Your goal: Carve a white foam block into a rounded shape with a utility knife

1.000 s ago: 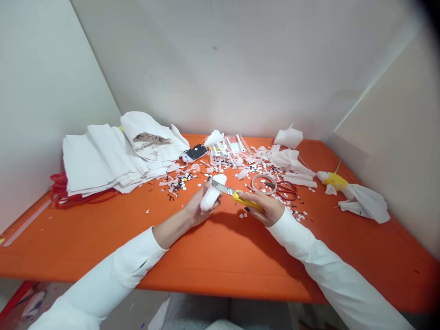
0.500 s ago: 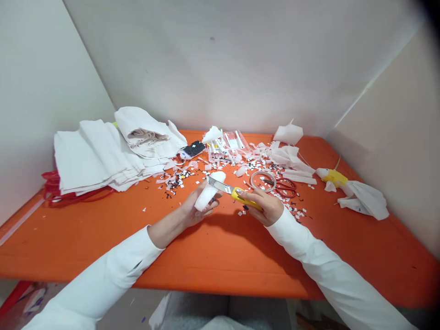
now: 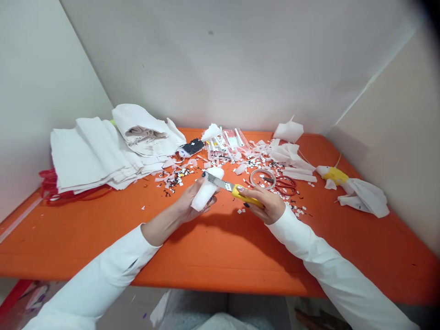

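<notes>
No text, brand, number or sign can be read. Close to the yellow handle, the blade of the knife (image 3: 220, 183) bears a small dark marking, like a stamp or printed label, too tiny to make out. Toward the back of the desk (image 3: 220, 256), the black-and-white packet (image 3: 191, 148) shows a bluish patch at its pale end; whether that is lettering cannot be told. Dark flecks on the white sticks in the clear plastic pack (image 3: 235, 139) are equally illegible.
</notes>
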### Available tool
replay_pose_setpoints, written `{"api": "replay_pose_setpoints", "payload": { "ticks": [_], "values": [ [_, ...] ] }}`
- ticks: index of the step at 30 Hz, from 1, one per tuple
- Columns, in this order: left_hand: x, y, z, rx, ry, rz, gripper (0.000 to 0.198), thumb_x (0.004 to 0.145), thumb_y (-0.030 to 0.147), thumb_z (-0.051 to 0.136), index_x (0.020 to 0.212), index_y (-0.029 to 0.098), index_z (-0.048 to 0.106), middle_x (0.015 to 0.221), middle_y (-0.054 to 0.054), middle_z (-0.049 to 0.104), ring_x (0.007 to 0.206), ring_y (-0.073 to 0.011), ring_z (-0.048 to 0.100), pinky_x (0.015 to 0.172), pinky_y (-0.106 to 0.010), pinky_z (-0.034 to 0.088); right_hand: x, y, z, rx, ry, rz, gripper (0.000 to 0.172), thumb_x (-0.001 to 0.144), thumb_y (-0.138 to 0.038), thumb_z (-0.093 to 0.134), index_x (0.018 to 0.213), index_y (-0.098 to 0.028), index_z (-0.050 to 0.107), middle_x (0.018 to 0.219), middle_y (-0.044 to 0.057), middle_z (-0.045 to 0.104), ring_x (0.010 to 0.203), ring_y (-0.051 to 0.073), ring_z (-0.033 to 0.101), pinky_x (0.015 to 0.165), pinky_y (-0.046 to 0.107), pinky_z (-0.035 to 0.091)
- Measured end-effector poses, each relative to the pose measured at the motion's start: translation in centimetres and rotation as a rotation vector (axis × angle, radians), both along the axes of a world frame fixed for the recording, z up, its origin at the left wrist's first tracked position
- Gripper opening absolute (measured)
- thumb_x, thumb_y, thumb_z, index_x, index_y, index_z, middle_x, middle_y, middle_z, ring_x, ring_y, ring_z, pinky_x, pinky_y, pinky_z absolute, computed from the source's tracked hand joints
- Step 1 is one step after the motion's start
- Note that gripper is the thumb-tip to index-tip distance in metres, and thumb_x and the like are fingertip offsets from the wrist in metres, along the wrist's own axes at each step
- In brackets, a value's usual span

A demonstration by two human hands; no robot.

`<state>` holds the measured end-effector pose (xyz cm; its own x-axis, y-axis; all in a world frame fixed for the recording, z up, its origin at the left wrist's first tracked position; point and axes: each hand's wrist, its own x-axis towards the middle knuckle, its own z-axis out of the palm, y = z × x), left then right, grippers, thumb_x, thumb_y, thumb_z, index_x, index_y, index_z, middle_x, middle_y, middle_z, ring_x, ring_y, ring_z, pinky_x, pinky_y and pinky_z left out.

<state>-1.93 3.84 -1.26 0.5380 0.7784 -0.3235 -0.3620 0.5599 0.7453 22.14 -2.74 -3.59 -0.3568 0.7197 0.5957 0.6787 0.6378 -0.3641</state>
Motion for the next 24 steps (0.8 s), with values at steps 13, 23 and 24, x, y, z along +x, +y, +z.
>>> {"api": "replay_pose_setpoints", "payload": {
  "ticks": [13,23,24],
  "values": [
    [-0.3,-0.3,1.8,-0.098,0.03,-0.022,0.025,0.08,0.039,0.068,0.084,0.015,0.063,0.075,-0.008,0.069,0.034,-0.0025,0.035,0.026,-0.016,0.019,0.7,0.1,-0.1,0.04,-0.034,0.001,0.034,0.098,-0.028,0.041,0.129,-0.025,0.055,0.076,0.003,0.055,0.061,0.014,0.052,0.051,0.022,0.039],
    [0.4,-0.9,0.9,-0.073,0.058,-0.051,0.029,0.073,0.039,0.074,0.082,0.015,0.06,0.062,-0.002,0.06,0.039,-0.0076,0.048,0.034,-0.018,0.032,0.0,0.0,-0.1,0.02,-0.046,-0.03,0.035,0.097,-0.028,0.041,0.13,-0.026,0.053,0.08,0.004,0.057,0.062,0.014,0.054,0.051,0.022,0.04],
    [0.2,-0.9,1.1,-0.058,0.066,-0.041,0.028,0.074,0.039,0.073,0.082,0.016,0.06,0.062,-0.002,0.06,0.039,-0.0075,0.048,0.034,-0.018,0.033,0.2,0.0,-0.2,0.022,-0.041,-0.026,0.035,0.097,-0.028,0.041,0.13,-0.026,0.053,0.079,0.003,0.056,0.062,0.014,0.053,0.05,0.022,0.04]
  ]
}}
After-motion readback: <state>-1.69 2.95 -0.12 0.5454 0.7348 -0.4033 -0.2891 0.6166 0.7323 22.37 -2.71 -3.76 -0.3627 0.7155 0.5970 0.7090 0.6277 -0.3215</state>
